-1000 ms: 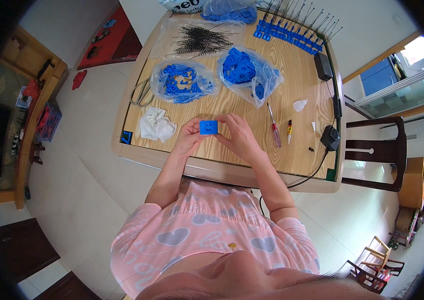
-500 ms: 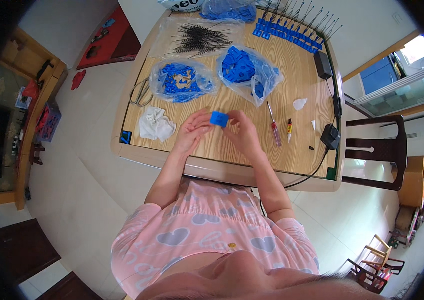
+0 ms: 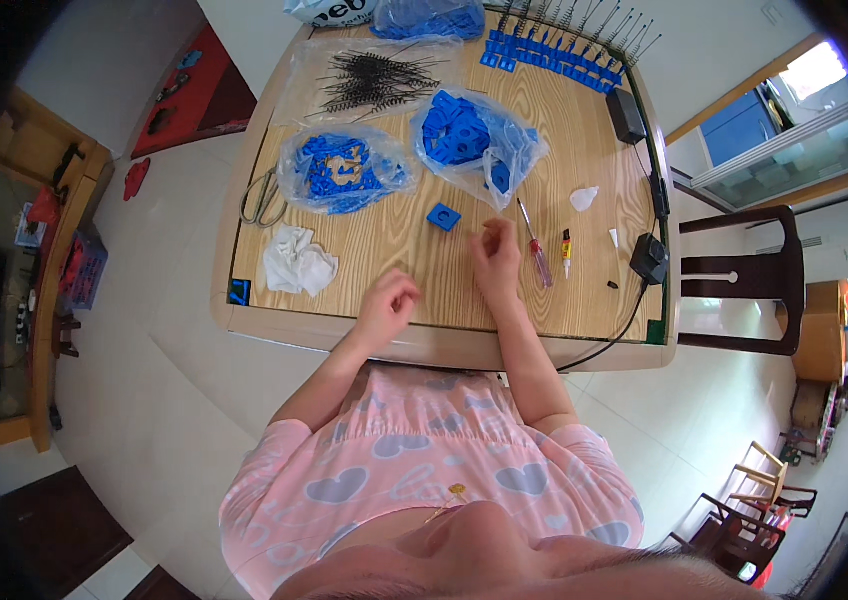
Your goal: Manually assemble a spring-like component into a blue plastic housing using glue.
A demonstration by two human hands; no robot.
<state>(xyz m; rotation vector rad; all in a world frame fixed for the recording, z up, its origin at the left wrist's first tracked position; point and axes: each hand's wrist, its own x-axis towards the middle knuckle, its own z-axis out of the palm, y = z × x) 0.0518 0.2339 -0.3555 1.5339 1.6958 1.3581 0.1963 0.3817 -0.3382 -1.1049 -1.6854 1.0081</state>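
Observation:
A square blue plastic piece point(image 3: 444, 217) with a round recess lies on the wood-grain table point(image 3: 384, 235), in front of the bags and apart from both hands. My left hand point(image 3: 387, 308) rests near the front edge with its fingers curled in, and nothing shows in it. Closer to the blue piece, my right hand point(image 3: 496, 262) is also curled, its fingertips bent down. Beside it lie a screwdriver point(image 3: 541, 262) with a clear red handle and a small yellow-and-black glue tube point(image 3: 566, 252).
Open plastic bags hold small blue parts point(image 3: 339, 170) and larger blue pieces point(image 3: 459, 130). Black springs point(image 3: 379, 80) lie behind them. Blue bases with upright springs point(image 3: 554, 60) line the far right. Scissors point(image 3: 264, 200), white cloth point(image 3: 299, 262) and a black adapter point(image 3: 650, 258) with cord lie around.
The blue piece has left my hands and now lies on the table. My left hand has drawn back toward the front edge; my right hand has moved away to the right of the piece.

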